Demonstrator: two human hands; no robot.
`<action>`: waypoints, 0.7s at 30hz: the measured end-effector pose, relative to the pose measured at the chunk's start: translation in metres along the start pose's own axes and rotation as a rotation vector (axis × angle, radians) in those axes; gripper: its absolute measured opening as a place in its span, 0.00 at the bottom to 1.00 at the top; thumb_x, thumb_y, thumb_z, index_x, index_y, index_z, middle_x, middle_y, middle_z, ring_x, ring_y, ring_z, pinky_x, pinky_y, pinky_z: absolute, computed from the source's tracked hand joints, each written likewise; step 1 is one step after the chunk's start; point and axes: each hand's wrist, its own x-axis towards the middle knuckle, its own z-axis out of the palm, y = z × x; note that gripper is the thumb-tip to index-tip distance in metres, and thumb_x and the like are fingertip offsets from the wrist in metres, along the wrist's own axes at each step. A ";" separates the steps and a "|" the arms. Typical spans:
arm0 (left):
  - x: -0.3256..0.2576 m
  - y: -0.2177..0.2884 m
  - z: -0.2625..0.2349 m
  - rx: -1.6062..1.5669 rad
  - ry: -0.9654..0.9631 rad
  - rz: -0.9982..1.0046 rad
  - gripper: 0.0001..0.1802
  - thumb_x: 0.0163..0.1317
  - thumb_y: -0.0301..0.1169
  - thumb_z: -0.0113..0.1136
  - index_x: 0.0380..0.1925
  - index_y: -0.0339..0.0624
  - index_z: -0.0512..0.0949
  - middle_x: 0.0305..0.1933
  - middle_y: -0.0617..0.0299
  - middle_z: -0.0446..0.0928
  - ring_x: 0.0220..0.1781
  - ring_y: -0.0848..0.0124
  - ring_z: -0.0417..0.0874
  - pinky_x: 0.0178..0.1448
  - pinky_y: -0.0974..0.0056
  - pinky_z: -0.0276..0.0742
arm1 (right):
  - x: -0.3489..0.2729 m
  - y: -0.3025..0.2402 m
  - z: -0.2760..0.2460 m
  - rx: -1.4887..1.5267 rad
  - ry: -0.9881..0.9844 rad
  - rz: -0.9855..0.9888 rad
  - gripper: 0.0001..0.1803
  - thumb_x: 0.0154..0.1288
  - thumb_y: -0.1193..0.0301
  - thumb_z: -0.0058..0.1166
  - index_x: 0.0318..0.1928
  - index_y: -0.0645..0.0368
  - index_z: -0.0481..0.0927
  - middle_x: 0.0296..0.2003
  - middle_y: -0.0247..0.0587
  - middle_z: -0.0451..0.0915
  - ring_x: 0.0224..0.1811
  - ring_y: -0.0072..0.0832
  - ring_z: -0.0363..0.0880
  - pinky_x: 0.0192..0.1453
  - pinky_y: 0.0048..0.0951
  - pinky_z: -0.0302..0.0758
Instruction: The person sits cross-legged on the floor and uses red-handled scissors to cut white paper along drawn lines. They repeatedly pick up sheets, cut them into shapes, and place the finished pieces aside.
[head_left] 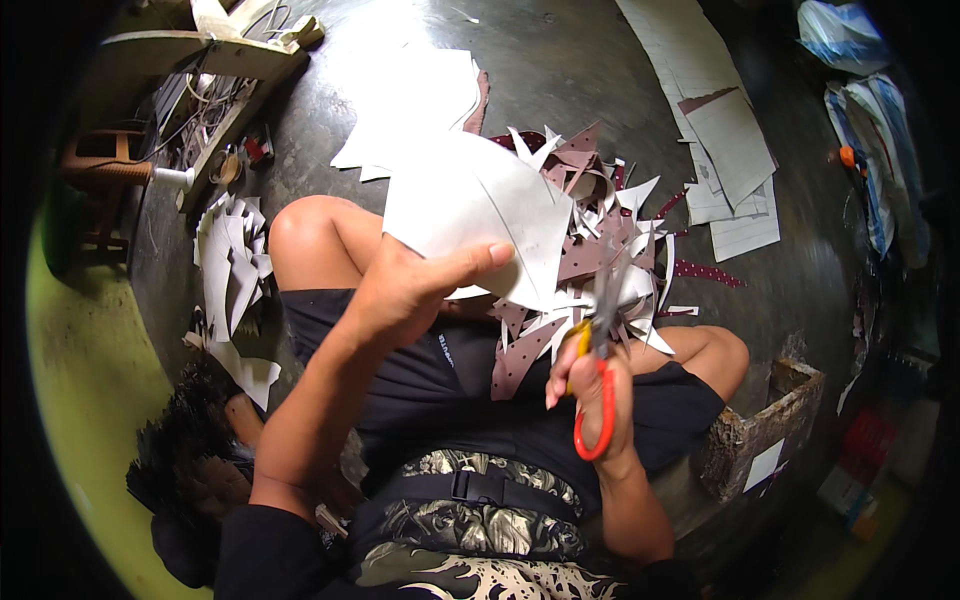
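My left hand point(420, 275) grips a white sheet point(470, 195), with the thumb flat on top and the other fingers hidden beneath. A curved line runs across the sheet. In my right hand point(617, 405) is a pair of scissors point(606, 305) with red and yellow handles. Their blades point away from me, smeared by motion, to the right of the sheet and apart from it. Beyond the scissors, a heap of pointed scraps point(590, 260), white, dusty pink and dotted maroon, lies over and in front of my crossed legs.
White cut pieces point(415, 105) lie on the dark floor ahead. More white pieces point(230, 255) are piled beside my left knee. Large pale sheets point(735, 150) lie at the far right. A rough open box point(735, 440) stands by my right knee, and a wooden frame point(245, 120) at the far left.
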 end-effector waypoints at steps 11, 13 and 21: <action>0.009 0.010 -0.013 0.380 -0.042 0.023 0.32 0.60 0.22 0.77 0.63 0.31 0.75 0.54 0.56 0.84 0.54 0.66 0.87 0.56 0.61 0.85 | -0.027 0.003 0.012 -0.406 -0.080 0.101 0.30 0.73 0.44 0.63 0.38 0.62 0.76 0.23 0.35 0.72 0.26 0.22 0.68 0.33 0.28 0.70; 0.008 0.007 -0.011 0.346 -0.032 0.081 0.29 0.61 0.26 0.77 0.60 0.30 0.77 0.52 0.56 0.85 0.52 0.67 0.87 0.57 0.61 0.86 | -0.025 0.000 0.014 -0.404 -0.084 0.115 0.30 0.73 0.44 0.63 0.39 0.63 0.76 0.23 0.34 0.71 0.26 0.21 0.67 0.33 0.27 0.70; 0.008 0.009 -0.012 0.302 -0.053 0.006 0.29 0.62 0.28 0.78 0.60 0.29 0.78 0.52 0.54 0.85 0.53 0.67 0.87 0.57 0.60 0.87 | -0.027 -0.002 0.013 -0.396 -0.113 0.115 0.30 0.73 0.44 0.63 0.39 0.63 0.76 0.23 0.34 0.71 0.26 0.20 0.67 0.32 0.28 0.70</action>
